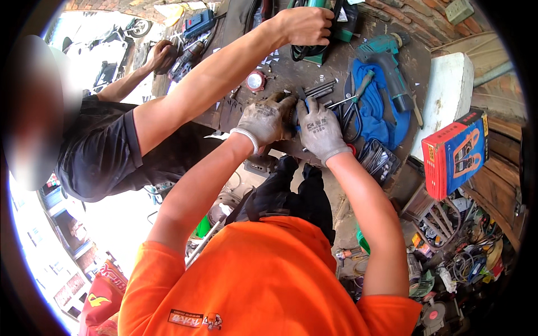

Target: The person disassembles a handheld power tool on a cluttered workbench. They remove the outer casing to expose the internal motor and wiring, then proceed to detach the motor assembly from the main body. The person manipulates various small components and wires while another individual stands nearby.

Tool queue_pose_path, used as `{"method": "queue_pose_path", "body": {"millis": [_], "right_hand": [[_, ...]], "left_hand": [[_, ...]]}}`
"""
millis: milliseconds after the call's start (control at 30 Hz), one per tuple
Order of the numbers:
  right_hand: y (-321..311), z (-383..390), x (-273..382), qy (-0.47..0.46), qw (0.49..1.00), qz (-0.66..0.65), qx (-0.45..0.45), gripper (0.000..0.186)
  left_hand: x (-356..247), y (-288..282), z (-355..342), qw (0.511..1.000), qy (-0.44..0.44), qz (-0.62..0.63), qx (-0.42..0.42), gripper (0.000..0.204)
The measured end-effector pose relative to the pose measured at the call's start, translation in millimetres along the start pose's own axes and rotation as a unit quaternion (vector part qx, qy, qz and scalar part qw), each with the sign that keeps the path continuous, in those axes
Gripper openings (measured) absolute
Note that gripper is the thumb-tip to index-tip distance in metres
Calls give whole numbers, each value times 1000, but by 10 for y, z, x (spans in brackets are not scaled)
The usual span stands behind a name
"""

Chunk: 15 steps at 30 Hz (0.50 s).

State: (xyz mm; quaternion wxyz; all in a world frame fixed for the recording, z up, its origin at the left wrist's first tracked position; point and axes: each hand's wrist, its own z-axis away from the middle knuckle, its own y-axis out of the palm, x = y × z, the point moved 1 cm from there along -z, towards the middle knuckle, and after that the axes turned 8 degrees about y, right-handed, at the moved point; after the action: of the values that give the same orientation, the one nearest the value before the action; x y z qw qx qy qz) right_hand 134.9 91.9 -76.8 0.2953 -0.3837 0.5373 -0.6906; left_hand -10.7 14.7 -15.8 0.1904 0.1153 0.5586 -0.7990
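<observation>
My left hand [263, 120] and my right hand [322, 130], both in grey work gloves, meet at the near edge of the workbench. Fingers of both curl round a small dark object [292, 119] between them, mostly hidden, whose kind I cannot make out. Just beyond my right hand lie several thin metal rods [321, 89]. To its right are a pair of scissors [348, 103] and a screwdriver [365, 83] resting near a crumpled blue cloth [374, 120]. A round red-and-white container [255, 80] sits beyond my left hand.
A co-worker's arm [207, 84] reaches across from the left, its hand [308, 26] at a green tool. A teal power tool [392, 75], a black tray of small metal parts [380, 161], a white block [448, 95] and a red-and-blue box [457, 152] stand right.
</observation>
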Motion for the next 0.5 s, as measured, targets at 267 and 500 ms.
{"method": "queue_pose_path", "body": {"millis": [267, 500], "right_hand": [[64, 21, 19, -2, 999, 21, -27, 42], [53, 38, 8, 2, 1000, 10, -27, 44]], "left_hand": [[-54, 47, 6, 999, -41, 9, -4, 77], [-210, -2, 33, 997, -71, 40, -15, 78]]}}
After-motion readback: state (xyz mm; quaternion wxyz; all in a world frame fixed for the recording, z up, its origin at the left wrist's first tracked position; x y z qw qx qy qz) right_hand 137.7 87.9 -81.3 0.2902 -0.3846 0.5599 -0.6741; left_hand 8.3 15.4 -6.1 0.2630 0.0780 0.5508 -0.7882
